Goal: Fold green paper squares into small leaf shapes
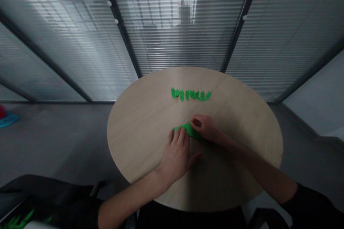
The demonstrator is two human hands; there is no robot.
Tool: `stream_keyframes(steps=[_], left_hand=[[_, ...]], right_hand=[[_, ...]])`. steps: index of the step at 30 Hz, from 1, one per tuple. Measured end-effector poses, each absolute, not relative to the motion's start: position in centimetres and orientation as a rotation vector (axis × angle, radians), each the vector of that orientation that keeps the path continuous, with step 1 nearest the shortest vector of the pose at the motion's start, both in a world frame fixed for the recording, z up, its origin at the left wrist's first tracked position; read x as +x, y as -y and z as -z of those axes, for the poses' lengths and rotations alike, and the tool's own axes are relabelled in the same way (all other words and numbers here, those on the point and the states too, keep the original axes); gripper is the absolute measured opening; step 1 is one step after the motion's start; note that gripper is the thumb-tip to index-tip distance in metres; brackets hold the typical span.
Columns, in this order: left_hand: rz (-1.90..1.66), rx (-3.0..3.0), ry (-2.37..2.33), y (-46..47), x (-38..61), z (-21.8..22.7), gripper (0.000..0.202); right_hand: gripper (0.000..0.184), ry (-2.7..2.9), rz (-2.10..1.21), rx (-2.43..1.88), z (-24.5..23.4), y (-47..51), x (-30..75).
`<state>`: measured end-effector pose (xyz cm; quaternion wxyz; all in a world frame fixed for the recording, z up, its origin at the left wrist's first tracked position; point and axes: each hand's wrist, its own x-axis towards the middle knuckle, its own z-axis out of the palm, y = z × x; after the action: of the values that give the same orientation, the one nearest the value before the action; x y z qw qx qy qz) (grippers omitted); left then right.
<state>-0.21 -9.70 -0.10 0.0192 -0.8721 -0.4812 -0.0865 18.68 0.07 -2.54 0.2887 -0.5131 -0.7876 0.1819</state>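
A flat green piece (191, 131), perhaps paper or cloth, lies on the round wooden table (134, 132); I cannot make out its exact kind. My left hand (177, 152) rests palm down with its fingertips on the left end of the piece, fingers stretched and thumb out to the side. With thumb and fingers pinched together, my right hand (205, 127) grips the upper right edge. Both hands cover parts of the piece. Beyond them, several small green leaf-shaped pieces (187, 94) lie in a row across the table.
Glass panels with blinds (185, 50) stand behind the table's far edge. A dark chair (48, 193) is at the lower left, with more green leaf-like pieces (20, 220) near it. A blue and red object (8, 118) sits on the floor at the far left.
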Motion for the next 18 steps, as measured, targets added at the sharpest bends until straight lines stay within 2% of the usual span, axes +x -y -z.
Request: stream_keyframes(steps=[6,18], left_hand=[[0.194,-2.83,1.476,9.3,0.3,-0.5,0.054],[0.167,-2.894,1.438,10.0,-0.1,-1.3,0.056]], right_hand=[[0.013,2.106,-0.507,-1.364,2.2,0.1,18.7],[0.013,2.107,-0.532,-1.39,1.8,0.2,18.5]])
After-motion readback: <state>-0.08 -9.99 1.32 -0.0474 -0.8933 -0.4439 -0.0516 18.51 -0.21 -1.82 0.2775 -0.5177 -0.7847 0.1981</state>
